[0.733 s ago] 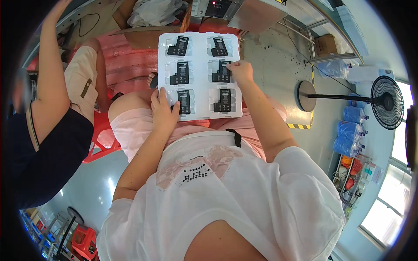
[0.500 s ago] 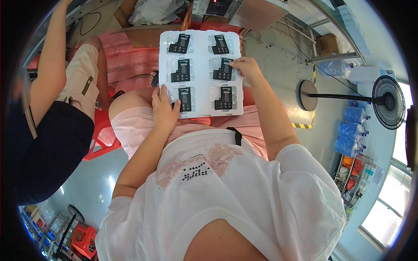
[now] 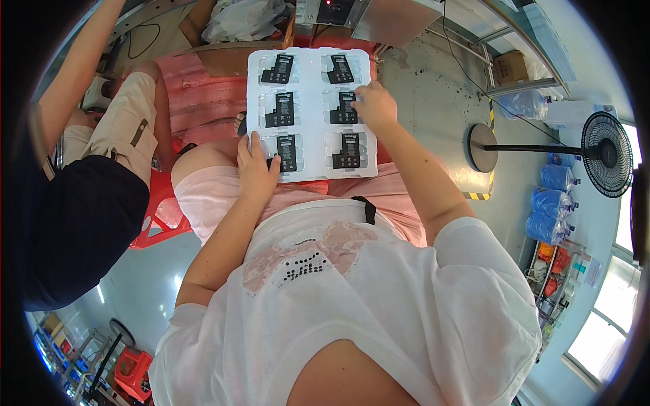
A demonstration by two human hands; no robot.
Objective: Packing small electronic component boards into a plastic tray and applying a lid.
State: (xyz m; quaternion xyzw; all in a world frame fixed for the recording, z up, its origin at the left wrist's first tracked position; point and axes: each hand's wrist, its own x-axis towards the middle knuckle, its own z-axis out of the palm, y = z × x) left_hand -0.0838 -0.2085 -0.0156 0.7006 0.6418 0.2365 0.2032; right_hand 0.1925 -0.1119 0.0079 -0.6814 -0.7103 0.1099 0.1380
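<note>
A white plastic tray point(image 3: 308, 122) rests across my lap, with flat black phone batteries lying in its moulded pockets in two columns. My left hand point(image 3: 256, 170) holds the tray's lower left edge, its thumb beside the lower left battery point(image 3: 287, 152). At the right column, the curled fingers of my right hand point(image 3: 377, 107) are on the right edge of the middle battery point(image 3: 343, 107), which sits in its pocket. Above it is the upper right battery point(image 3: 340, 68), slightly tilted; below it, the lower right battery point(image 3: 350, 150) stands straighter. The fingertips of my right hand are partly hidden.
Close on the left sits another person in dark clothing and beige shorts point(image 3: 128, 128). Red sheeting point(image 3: 203, 101) lies beyond the tray near a machine with a metal box point(image 3: 393, 24). A standing fan point(image 3: 607, 154) and blue water bottles point(image 3: 552, 203) are at the right.
My right hand has shifted slightly up and left, its fingers more curled. The middle right battery has slid a little left in its pocket. My left hand stays on the tray.
</note>
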